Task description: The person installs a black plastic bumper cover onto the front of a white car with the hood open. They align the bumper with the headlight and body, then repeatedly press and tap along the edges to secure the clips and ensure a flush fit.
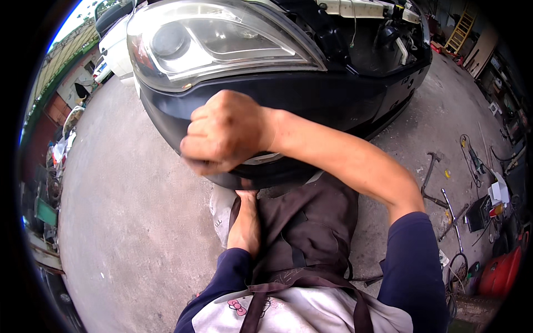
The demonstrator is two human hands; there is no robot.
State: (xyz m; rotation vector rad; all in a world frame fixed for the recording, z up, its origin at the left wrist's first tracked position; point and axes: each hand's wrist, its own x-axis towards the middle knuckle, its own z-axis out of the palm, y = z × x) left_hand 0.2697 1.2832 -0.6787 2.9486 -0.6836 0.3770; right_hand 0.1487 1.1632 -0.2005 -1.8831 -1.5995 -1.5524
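Note:
A dark car bumper [333,102] spans the space before me, under a large clear headlight [222,44]. My right hand [225,133] is closed in a fist in front of the bumper's left corner, its arm crossing from the right. The fist is slightly blurred, and what it holds, if anything, is hidden. Low down, my left hand [247,193] reaches under the bumper's lower edge. Only its wrist side shows; the fingers are hidden behind the bumper.
Concrete floor [122,211] surrounds the car. On the right lie a hammer [430,175], a long metal bar [452,219], cables and a red container [499,272]. A yellow ladder [460,32] leans farther back. Clutter lines the left wall, including a green box [46,211].

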